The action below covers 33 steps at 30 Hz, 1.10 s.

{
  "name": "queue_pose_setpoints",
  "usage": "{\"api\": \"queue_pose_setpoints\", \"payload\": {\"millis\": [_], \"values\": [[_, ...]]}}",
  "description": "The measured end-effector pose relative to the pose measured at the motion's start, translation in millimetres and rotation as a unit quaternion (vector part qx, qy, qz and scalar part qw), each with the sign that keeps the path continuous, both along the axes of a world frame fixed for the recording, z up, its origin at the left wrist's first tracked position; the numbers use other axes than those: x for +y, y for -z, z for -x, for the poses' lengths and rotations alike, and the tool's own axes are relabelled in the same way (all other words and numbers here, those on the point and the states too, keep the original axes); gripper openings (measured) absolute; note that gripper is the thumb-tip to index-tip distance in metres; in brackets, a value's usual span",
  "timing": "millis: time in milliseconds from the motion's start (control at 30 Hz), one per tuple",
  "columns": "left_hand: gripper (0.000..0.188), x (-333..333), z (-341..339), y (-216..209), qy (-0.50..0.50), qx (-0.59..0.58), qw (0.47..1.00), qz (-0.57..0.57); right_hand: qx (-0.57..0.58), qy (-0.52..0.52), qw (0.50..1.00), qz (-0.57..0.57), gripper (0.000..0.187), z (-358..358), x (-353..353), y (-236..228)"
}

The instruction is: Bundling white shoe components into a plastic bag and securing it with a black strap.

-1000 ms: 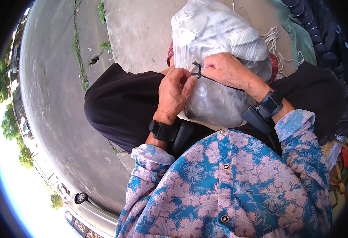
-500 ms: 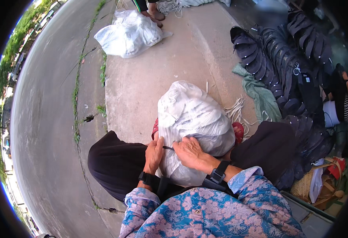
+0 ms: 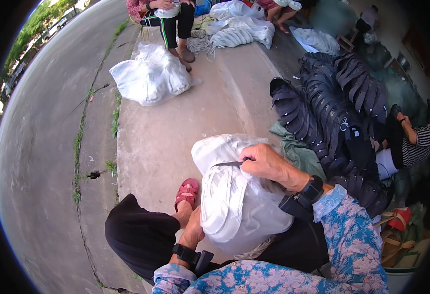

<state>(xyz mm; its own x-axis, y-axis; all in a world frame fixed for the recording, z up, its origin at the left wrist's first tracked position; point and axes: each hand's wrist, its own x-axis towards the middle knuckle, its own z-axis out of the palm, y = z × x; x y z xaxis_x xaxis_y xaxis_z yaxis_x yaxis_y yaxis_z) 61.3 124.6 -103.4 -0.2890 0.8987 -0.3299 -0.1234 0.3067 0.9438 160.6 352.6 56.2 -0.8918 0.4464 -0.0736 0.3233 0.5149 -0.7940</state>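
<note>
Between my knees rests a stuffed white plastic bag (image 3: 247,208), with pale folded bands showing through it. My right hand (image 3: 269,164) is above its far right part, closed around a dark pointed blade (image 3: 228,163). The blade points left over the top of the bag. Whether it belongs to a knife or to scissors, I cannot tell. My left hand (image 3: 194,229) grips the bag's left side, its fingers mostly hidden by the plastic. White cords (image 3: 255,249) show under the bag's near edge. A red sandal (image 3: 187,192) on my foot is just left of the bag.
Another filled white bag (image 3: 151,76) lies ahead, near a seated person's legs (image 3: 170,29). Rows of dark curved pieces (image 3: 323,103) and green sacking (image 3: 296,149) spread along the right. Someone in a striped top (image 3: 418,144) sits beyond them. A cracked pavement strip (image 3: 95,147) runs on the left.
My hands have moved apart, the right up and away over the bag with the blade, the left down its side. The bag has shifted and turned. The view has tilted up.
</note>
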Motion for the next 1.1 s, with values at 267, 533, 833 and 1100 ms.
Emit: {"api": "queue_pose_setpoints", "payload": {"millis": [267,533,833,1100], "values": [[0.050,60,-4,-96,-0.122,-0.224,0.965,0.058,-0.013,0.038,0.991,-0.124,0.021,41,131,-56],[0.040,73,-12,-74,-0.122,-0.260,0.953,0.093,0.042,-0.017,0.937,-0.346,0.016,108,194,-107],[0.034,70,-22,-41,-0.136,-0.217,0.953,0.160,0.037,-0.073,0.917,-0.391,0.005,140,184,124],[0.029,61,-29,-33,-0.153,-0.185,0.958,0.154,0.081,-0.115,0.892,-0.430,0.008,170,142,170]]}}
